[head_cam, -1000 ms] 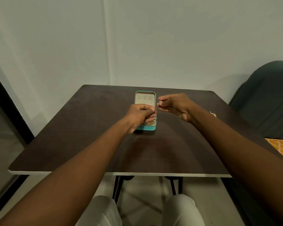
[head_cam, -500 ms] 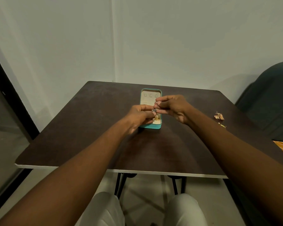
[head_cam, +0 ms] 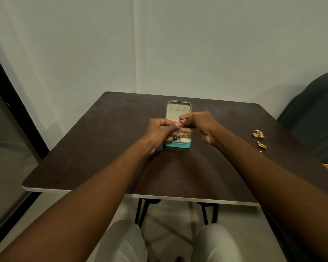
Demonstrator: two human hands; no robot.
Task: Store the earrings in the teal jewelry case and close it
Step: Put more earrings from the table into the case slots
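Note:
The teal jewelry case [head_cam: 178, 145] lies open in the middle of the dark table [head_cam: 102, 157], its cream lid lining with three small loops at the far end. Gold pieces show in its near compartment. My left hand [head_cam: 160, 130] and my right hand [head_cam: 197, 123] meet just above the case, fingertips together, pinching a small thin earring [head_cam: 179, 131] that dangles between them. Loose gold earrings [head_cam: 258, 134] and a smaller one [head_cam: 261, 145] lie on the table to the right.
A tiny pale bead [head_cam: 260, 151] sits near the loose earrings. A dark chair back [head_cam: 314, 118] stands at the right of the table. The wall rises right behind the table's far edge.
Both hands have stayed together over the case, working the small earring between the fingertips. The view has shifted, bringing the loose earrings on the right into sight.

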